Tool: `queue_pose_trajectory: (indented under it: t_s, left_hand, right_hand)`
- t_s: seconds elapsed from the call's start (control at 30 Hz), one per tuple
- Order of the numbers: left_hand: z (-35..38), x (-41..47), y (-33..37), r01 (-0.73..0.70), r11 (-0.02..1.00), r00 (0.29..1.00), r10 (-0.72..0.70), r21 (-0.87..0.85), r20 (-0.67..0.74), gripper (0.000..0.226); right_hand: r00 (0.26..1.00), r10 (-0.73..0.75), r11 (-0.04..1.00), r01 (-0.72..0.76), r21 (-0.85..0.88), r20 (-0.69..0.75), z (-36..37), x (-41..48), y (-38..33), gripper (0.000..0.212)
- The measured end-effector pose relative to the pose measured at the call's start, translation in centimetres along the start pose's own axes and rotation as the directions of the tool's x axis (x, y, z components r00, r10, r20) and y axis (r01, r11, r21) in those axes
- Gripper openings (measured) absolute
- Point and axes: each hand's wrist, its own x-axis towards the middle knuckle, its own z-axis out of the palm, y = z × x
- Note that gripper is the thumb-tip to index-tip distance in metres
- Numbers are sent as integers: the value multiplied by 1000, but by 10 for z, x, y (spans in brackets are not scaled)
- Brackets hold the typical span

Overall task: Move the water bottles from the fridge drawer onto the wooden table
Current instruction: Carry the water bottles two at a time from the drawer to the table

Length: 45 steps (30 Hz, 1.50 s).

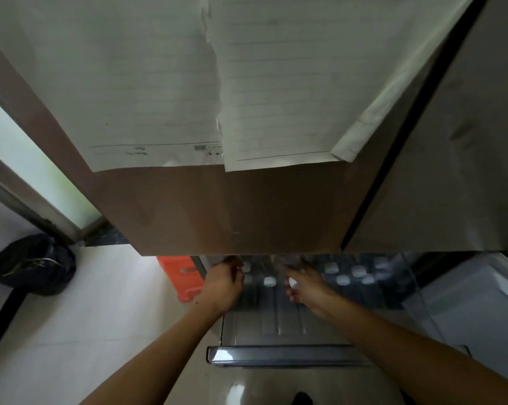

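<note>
The fridge drawer (279, 354) is pulled out below me, with several clear water bottles (342, 279) with white caps standing in its far part. My right hand (306, 287) is curled around the neck of one water bottle, its white cap (292, 283) showing by the thumb. My left hand (224, 285) reaches to the drawer's far left, fingers bent beside two white caps (246, 267); its fingertips are hidden, so its grip is unclear. The near part of the drawer floor is bare. The wooden table is out of view.
A brown fridge door (217, 211) with taped paper sheets (159, 92) overhangs the drawer's back. An orange plastic object (185, 277) lies on the floor left of the drawer. A black bin (33, 264) stands at far left. A white compartment (480, 302) is at right.
</note>
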Motion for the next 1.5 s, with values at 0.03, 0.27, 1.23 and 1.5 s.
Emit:
queue_pose_trajectory:
  t_s: [0.03,0.27,1.23,1.5]
  left_hand:
    - [5,5,3,26,1000,999,-26,-3,20,20]
    - [40,39,18,215,975,975,-212,-50,71,35]
    - [7,-46,35,-188,960,906,252,209,-339,41]
    - [-32,-77,26,-213,881,861,373,422,-346,43]
  right_hand:
    - [1000,8,1000,-8,19,-14,-12,-9,0,9]
    - [990,-11,998,3,-62,-143,-91,-63,-13,19]
    - [670,-736,186,337,-923,97,-88,-63,3,47]
    - [426,-875,38,534,-845,230,-75,-95,-9,26]
